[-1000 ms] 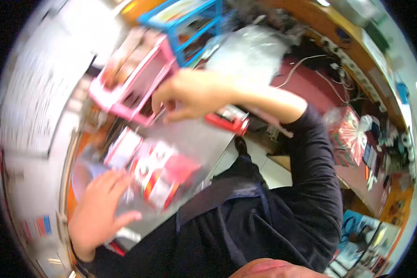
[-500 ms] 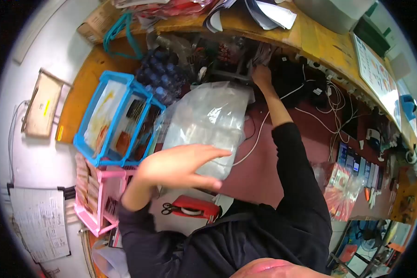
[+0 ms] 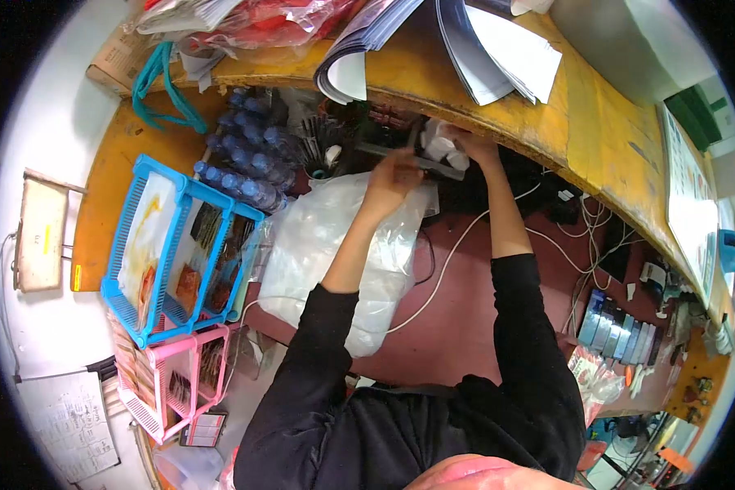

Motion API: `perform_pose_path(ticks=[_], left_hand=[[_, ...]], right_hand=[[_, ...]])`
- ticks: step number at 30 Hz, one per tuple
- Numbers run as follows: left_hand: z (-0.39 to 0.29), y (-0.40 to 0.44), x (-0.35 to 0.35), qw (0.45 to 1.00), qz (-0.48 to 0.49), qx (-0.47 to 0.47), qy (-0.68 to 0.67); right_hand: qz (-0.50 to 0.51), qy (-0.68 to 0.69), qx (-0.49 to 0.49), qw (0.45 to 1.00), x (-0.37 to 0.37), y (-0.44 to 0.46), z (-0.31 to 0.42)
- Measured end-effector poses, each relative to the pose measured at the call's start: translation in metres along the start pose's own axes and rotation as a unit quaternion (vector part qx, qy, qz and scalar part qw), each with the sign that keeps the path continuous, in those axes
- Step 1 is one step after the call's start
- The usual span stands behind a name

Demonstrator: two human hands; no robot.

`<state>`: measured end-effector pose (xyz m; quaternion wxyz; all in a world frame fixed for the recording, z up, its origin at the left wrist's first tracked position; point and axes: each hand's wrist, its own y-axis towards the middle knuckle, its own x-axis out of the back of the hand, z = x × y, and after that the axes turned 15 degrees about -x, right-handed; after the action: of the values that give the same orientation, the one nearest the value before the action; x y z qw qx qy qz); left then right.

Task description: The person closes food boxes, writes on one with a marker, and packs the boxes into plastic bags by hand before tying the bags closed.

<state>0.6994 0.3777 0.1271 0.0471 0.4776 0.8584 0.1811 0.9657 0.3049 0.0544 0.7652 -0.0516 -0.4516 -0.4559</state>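
Note:
Under the yellow wooden shelf, my left hand is closed at the edge of a grey rack; its fingers are partly blurred and what they grip is unclear. To its right, my right hand is at a white crumpled item above the rack, its fingers mostly hidden by the item and the shelf edge. Just below my left hand lies a large clear plastic bag on the dark red desk surface.
Plastic bottles stand left of the rack. Blue and pink baskets are at the left. A white cable crosses the desk. Papers overhang the yellow shelf. Boxes line the right side.
My left hand has moved up and away from above the clear bag to the rack. My right hand has stayed under the shelf, where a white item now shows beside it.

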Motion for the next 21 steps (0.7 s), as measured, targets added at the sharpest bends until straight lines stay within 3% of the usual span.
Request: perform_pose_path(ticks=[1, 3, 4, 5, 7, 10, 12, 14, 19, 21], left_hand=[[0.024, 0.016, -0.009, 0.996, -0.080, -0.025, -0.013], [0.041, 0.052, -0.027, 0.971, -0.098, -0.180, 0.119], [0.045, 0.065, -0.031, 0.943, -0.106, -0.256, 0.185], [0.049, 0.071, -0.031, 0.950, -0.064, -0.202, 0.228], [0.048, 0.081, -0.031, 0.947, 0.023, -0.090, 0.308], [0.051, 0.089, -0.030, 0.931, 0.036, -0.009, 0.362], [0.095, 0.095, -0.028, 0.923, -0.036, -0.140, 0.357], [0.108, 0.093, -0.028, 0.914, -0.058, -0.206, 0.345], [0.071, 0.094, -0.037, 0.927, 0.078, -0.194, 0.312], [0.087, 0.093, -0.048, 0.942, 0.032, -0.179, 0.281]], right_hand=[[-0.061, -0.010, 0.043, 0.997, 0.003, -0.001, 0.001], [0.080, 0.062, -0.043, 0.994, -0.012, 0.000, -0.023], [0.075, 0.060, -0.038, 0.995, -0.013, 0.000, -0.027], [0.070, 0.059, -0.033, 0.995, -0.015, 0.000, -0.030], [-0.089, -0.019, 0.073, 0.993, 0.004, -0.007, -0.007], [-0.030, -0.151, 0.015, 0.988, 0.031, -0.008, 0.021], [-0.034, -0.167, -0.013, 0.985, 0.036, -0.006, 0.016], [-0.044, -0.182, -0.038, 0.982, 0.041, 0.000, 0.004], [-0.065, -0.234, -0.109, 0.964, 0.074, 0.010, -0.037], [-0.068, -0.259, -0.140, 0.953, 0.089, 0.008, -0.059]])
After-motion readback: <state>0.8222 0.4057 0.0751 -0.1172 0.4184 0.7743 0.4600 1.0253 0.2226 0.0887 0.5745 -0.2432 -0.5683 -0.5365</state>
